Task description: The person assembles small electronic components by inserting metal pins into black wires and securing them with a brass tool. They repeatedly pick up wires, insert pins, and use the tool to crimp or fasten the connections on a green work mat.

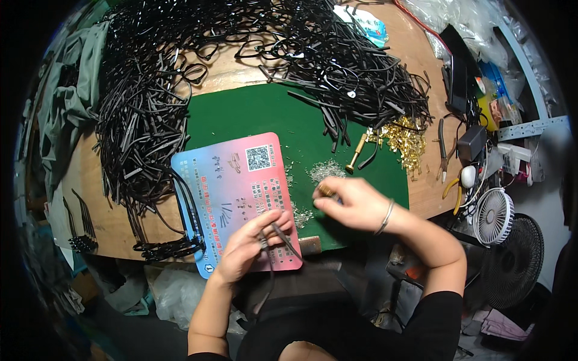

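Note:
My left hand (245,248) is closed around black eyeglass temple arms (288,239), held over the lower part of a pink and blue printed card (226,157). One thin dark piece hangs down below the palm. My right hand (356,204) grips a brass-coloured screwdriver (326,191) beside a heap of tiny silver screws (327,171) on the green mat (241,111). Its fingers cover most of the tool. A second brass-handled screwdriver (357,153) lies just beyond the heap. Small dark metal parts (226,213) rest on the card.
Tangled black temple arms (141,135) and eyeglass frames (195,73) cover the table's left and far sides. Gold-coloured small parts (408,147) are heaped at the mat's right. Pliers (453,195) and a white fan (494,216) stand at the right edge.

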The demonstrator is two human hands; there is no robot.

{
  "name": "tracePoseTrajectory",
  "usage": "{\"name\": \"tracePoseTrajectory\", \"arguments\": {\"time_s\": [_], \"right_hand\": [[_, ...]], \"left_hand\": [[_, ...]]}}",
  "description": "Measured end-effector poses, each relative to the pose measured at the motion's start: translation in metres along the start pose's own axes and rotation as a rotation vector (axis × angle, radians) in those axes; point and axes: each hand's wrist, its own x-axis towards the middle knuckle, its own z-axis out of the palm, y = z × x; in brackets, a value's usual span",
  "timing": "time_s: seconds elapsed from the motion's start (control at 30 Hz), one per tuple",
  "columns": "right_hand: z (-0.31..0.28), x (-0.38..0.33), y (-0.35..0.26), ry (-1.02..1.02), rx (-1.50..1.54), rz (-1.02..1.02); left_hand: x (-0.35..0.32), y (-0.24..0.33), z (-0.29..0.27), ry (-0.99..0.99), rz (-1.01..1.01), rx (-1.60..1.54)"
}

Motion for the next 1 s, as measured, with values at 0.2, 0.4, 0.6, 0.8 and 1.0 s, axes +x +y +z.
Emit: {"name": "tracePoseTrajectory", "arguments": {"time_s": [0.2, 0.4, 0.6, 0.8, 1.0], "right_hand": [[-0.069, 0.114, -0.022, 0.651, -0.741, -0.186], [-0.056, 0.160, -0.043, 0.606, -0.861, -0.161], [-0.074, 0.206, -0.046, 0.530, -0.975, 0.098], [-0.067, 0.110, -0.063, 0.450, -0.722, -0.311], [0.004, -0.029, -0.017, -0.232, 0.161, 0.113]], "left_hand": [[-0.006, -0.002, 0.013, 0.198, 0.015, 0.394], [-0.010, -0.013, 0.011, 0.518, 0.044, 0.398], [0.013, -0.006, 0.020, 0.439, 0.028, 1.133], [0.002, -0.017, 0.009, 0.554, 0.329, 1.374], [0.005, -0.015, 0.002, 0.660, 0.175, 0.919]]}}
